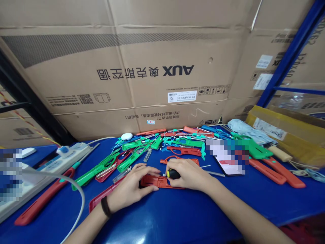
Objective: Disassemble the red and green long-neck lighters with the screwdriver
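My left hand [130,187] rests with curled fingers on a red plastic handle part [155,181] lying on the blue table [177,213], pressing it down. My right hand [189,174] is closed around a screwdriver with a black and yellow handle [173,174], its tip hidden over the same red part. A dark band sits on my left wrist.
Several green and red plastic handle shells [132,156] and thin metal rods lie scattered behind my hands. A phone [228,162] lies to the right, a white power strip [68,154] and cable to the left. Large cardboard boxes [142,74] wall the back.
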{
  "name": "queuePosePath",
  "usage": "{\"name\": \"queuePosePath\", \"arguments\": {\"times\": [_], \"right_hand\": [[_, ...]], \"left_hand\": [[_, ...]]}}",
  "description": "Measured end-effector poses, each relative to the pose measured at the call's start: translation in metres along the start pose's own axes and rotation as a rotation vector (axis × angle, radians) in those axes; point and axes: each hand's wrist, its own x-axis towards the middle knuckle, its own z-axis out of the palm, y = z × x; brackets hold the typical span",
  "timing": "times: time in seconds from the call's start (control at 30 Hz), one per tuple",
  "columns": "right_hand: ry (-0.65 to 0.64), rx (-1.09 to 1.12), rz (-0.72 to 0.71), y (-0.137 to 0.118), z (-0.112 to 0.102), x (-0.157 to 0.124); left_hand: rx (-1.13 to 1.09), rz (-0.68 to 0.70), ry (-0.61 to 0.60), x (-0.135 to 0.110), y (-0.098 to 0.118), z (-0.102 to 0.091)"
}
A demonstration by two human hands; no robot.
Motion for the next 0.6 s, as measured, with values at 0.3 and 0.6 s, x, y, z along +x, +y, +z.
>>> {"name": "queuePosePath", "arguments": {"times": [0.3, 0.6], "right_hand": [[-0.008, 0.051, -0.021, 0.0, 0.004, -0.001], [-0.004, 0.133, 0.146, 0.023, -0.017, -0.009]], "left_hand": [[0.025, 0.03, -0.005, -0.001, -0.004, 0.001], [0.01, 0.037, -0.006, -0.002, -0.004, -0.001]]}}
